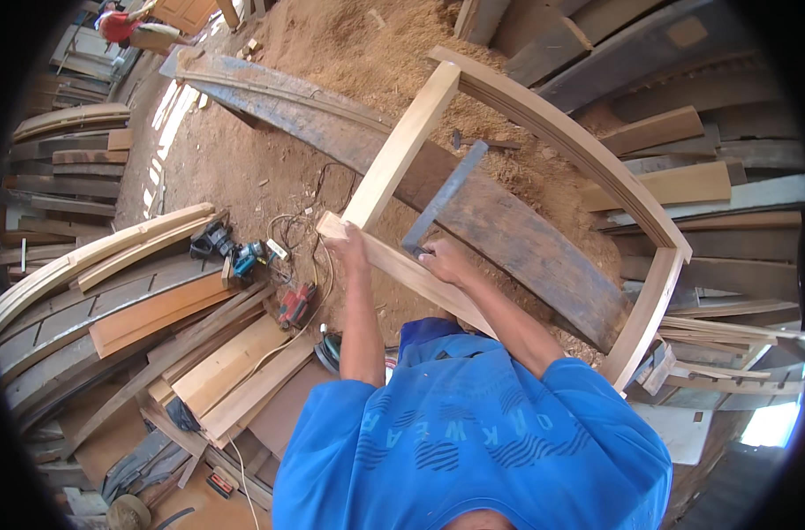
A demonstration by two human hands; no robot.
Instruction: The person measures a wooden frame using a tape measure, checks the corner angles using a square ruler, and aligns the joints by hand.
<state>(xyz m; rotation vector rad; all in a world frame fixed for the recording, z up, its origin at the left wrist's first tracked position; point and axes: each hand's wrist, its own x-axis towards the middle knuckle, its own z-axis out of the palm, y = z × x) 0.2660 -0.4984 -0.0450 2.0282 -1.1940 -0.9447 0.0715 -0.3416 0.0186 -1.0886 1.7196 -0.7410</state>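
Note:
A pale wooden frame [400, 150] with four rails stands tilted in front of me over a sawdust floor. My left hand [349, 238] grips its near left corner, where the side rail meets the near rail [393, 265]. My right hand [444, 261] holds the stock of a grey metal try square [445, 196] pressed against the inside of the near rail. The square's blade points away along the side rail. My blue shirt hides the lower part of the near rail.
A long dark plank [508, 230] lies under the frame. Power tools [248, 258] and cables sit on the ground to the left. Stacks of boards [217, 367] lie at left, more planks [676, 185] at right. Another person [120, 26] is at the far top left.

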